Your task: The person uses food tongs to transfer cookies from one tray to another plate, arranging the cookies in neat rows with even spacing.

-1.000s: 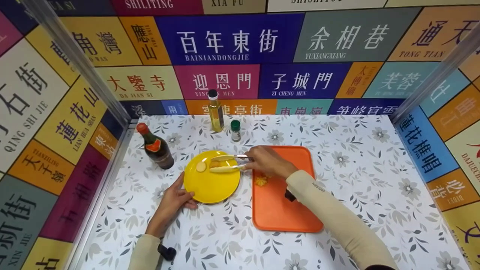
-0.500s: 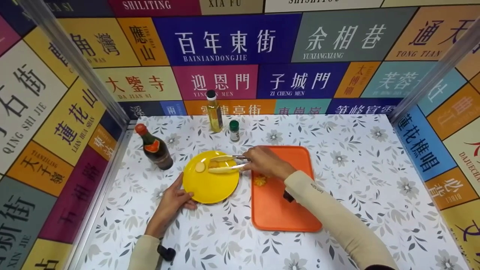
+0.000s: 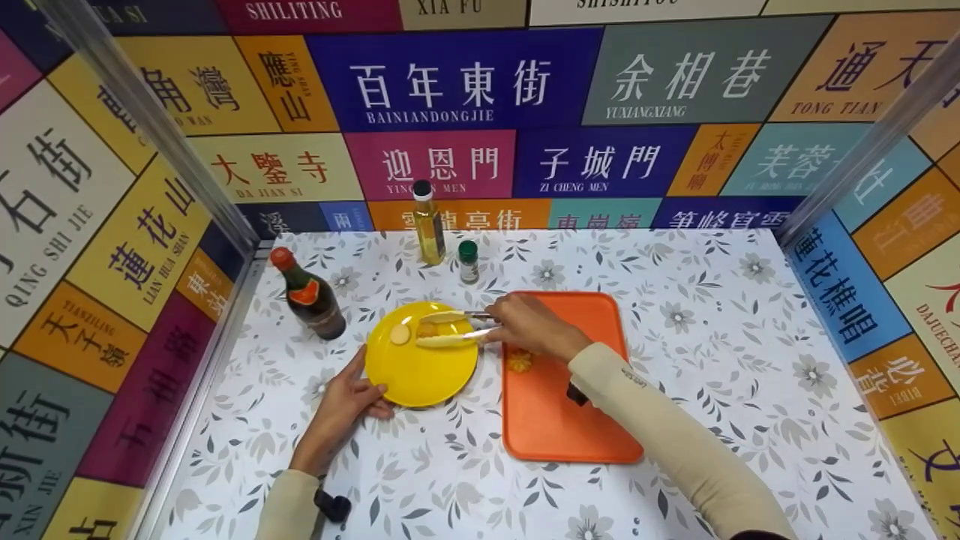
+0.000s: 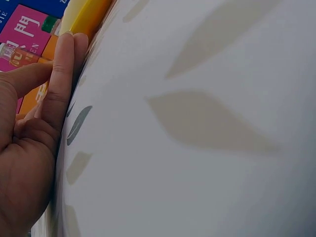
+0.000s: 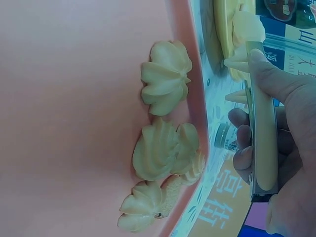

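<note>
In the head view my right hand point(image 3: 532, 321) grips metal tongs point(image 3: 480, 315) with pale cream ends, low over the yellow plate point(image 3: 420, 382). Between those ends lies a small golden-brown piece point(image 3: 428, 329), partly hidden. Beside it on the plate sits a round pale cookie point(image 3: 400, 334). My left hand point(image 3: 341, 405) holds the plate at its lower left rim; its fingers point(image 4: 57, 81) reach the yellow edge in the left wrist view. Piped, ridged cookies point(image 5: 165, 79) lie along one side of the orange tray point(image 3: 574, 431).
A dark bottle with a red cap point(image 3: 309, 296) stands left of the plate. Behind are an oil bottle point(image 3: 430, 229) and a small green-capped jar point(image 3: 469, 262). Sign-printed walls point(image 3: 450, 82) border the table point(image 3: 720, 337) at the back and sides.
The whole head view has shifted very slightly. Both hands, the tongs, the plate and the pieces on it keep the same places relative to each other.
</note>
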`<state>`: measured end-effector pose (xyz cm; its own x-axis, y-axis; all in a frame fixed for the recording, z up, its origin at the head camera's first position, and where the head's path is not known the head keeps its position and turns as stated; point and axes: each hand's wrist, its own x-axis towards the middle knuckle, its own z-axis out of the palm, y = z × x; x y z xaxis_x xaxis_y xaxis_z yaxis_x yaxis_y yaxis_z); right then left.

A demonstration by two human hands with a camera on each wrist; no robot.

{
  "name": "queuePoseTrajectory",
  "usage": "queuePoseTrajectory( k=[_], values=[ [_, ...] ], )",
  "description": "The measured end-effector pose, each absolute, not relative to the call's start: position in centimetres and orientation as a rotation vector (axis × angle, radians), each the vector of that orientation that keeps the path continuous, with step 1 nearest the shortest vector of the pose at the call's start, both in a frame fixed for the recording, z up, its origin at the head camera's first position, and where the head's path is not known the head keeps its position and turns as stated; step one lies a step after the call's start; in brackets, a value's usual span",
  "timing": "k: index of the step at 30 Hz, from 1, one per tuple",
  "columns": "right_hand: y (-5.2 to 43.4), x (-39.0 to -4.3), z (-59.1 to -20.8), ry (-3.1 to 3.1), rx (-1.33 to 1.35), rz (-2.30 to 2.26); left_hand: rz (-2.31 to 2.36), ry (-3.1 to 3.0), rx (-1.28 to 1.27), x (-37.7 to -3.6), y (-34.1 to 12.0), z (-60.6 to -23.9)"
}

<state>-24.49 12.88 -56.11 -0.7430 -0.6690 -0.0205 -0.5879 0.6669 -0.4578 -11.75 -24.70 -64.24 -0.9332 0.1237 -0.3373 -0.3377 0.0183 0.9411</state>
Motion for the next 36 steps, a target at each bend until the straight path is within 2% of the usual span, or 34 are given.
queuePoseTrajectory(
  k=[17,36],
  values=[
    [13.0,-24.3,-56.4,2.692,-1.051,-0.696,1.946,1.999,-0.269,-11.9,-24.5,-64.2],
    [14.8,-23.0,-55.8,2.752,-1.229,-0.742,1.995,1.963,-0.205,-11.8,-24.8,-64.4]
  ],
)
